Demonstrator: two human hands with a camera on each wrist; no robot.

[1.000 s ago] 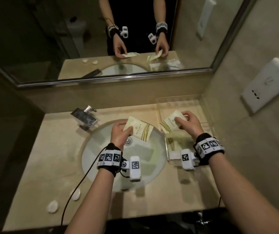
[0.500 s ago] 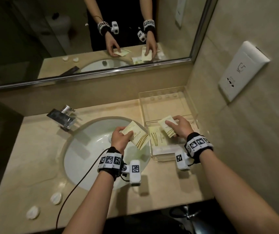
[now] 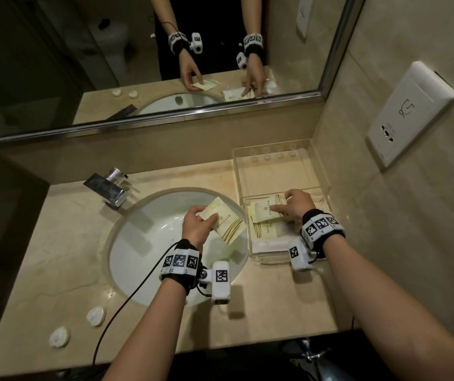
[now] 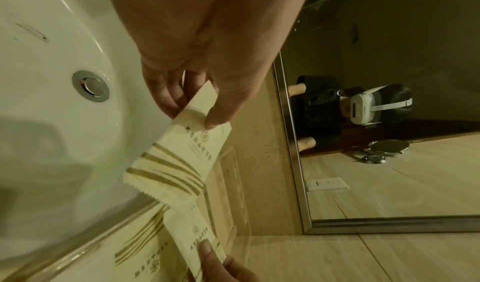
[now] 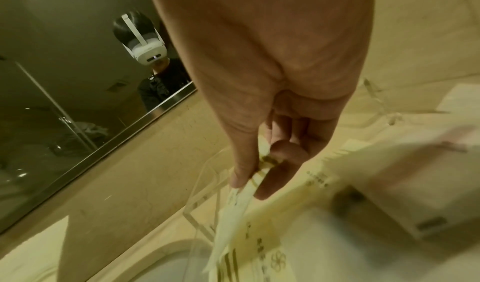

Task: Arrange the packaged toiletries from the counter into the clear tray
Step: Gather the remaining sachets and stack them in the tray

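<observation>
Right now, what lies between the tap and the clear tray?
The head view shows the white sink basin between the tap and clear tray.

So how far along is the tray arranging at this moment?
Partway. Done: a striped sachet and a white box already lie in the clear tray. In hand: the right hand is laying another sachet on top of them; the left hand pinches a third sachet over the sink. Left: that third sachet. The two small round white items on the counter may not count.
</observation>
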